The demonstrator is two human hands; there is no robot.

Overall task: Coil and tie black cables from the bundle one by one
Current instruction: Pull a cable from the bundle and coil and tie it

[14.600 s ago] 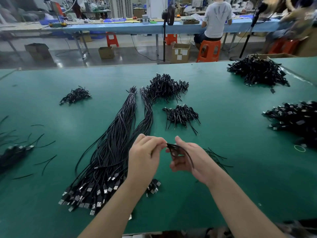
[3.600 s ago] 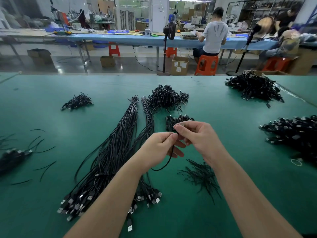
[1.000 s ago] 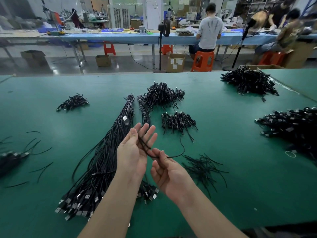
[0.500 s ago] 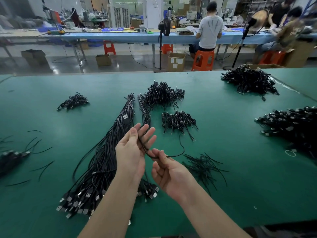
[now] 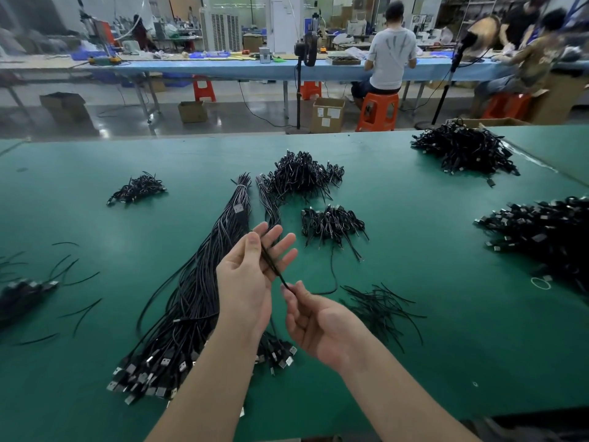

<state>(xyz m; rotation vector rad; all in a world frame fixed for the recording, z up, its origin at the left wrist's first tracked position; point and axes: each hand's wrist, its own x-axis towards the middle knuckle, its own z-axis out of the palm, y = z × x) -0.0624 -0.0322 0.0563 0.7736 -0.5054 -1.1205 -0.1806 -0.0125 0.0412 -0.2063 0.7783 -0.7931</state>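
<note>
At nine o'clock our left hand (image 5: 245, 282) pinches one black cable (image 5: 271, 263) above the bundle (image 5: 191, 301), fingers spread, while our right hand (image 5: 322, 327) at three nips it, bare desk (image 5: 446, 330) beyond.

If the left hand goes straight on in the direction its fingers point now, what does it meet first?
Probably the small pile of coiled cables just beyond the left hand, whose fingers point up and right; depth is unclear, so it might pass above them.
</note>
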